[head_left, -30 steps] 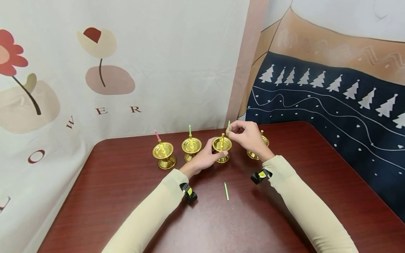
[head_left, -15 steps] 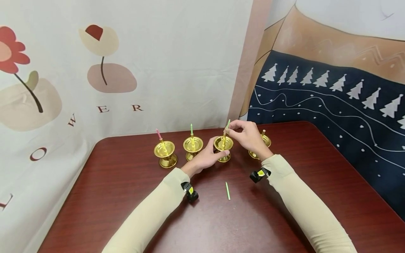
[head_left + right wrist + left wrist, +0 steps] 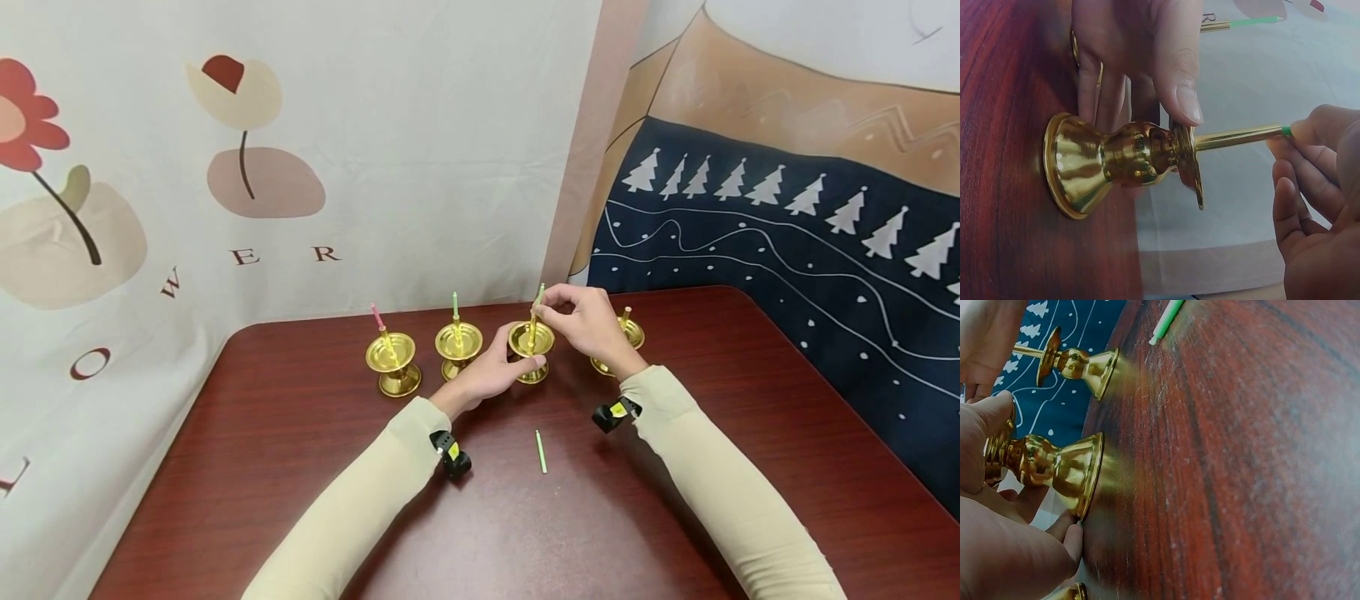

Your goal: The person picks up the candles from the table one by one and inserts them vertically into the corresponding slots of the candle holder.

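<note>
Left hand (image 3: pixel 491 371) grips the third brass candle holder (image 3: pixel 531 350) by its stem, near the table's (image 3: pixel 285 467) far edge. Right hand (image 3: pixel 592 325) pinches a green candle (image 3: pixel 539 295) seated on the holder's spike. A loose green candle (image 3: pixel 540 452) lies mid-table, well apart; open surface lies toward the near edge.

Cream sleeves (image 3: pixel 352 508), black wrist cameras (image 3: pixel 450 454)
</note>
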`<action>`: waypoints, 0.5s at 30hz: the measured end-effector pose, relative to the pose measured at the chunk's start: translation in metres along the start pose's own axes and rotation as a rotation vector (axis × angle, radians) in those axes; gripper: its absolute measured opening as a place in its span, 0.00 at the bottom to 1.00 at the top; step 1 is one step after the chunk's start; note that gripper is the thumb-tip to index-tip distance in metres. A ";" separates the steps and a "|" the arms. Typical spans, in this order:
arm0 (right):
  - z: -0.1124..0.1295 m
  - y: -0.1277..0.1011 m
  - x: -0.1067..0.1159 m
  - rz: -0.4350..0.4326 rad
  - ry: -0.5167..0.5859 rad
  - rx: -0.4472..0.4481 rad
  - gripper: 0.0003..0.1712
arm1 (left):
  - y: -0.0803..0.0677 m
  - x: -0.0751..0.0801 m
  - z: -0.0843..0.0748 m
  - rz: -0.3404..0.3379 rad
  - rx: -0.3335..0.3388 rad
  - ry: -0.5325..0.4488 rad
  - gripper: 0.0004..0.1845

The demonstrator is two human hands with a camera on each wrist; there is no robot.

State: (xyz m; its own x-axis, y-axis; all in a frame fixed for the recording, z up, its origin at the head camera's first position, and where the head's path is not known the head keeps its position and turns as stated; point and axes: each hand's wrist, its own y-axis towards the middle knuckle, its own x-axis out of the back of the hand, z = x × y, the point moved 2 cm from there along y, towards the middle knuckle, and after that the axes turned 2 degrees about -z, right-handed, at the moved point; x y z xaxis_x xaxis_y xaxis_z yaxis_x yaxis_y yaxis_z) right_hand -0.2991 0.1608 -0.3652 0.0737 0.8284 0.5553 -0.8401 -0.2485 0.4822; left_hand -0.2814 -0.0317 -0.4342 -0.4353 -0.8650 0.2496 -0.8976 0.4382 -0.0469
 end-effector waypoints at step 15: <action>0.002 0.001 0.000 -0.016 -0.037 0.094 0.03 | 0.001 0.000 0.001 -0.004 -0.001 0.002 0.45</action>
State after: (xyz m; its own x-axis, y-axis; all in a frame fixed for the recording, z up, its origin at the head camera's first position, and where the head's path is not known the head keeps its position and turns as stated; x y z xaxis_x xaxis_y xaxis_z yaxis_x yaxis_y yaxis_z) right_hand -0.2988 0.1593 -0.3633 0.1079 0.8140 0.5707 -0.7845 -0.2829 0.5519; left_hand -0.2818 -0.0314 -0.4350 -0.4315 -0.8662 0.2520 -0.8993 0.4351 -0.0445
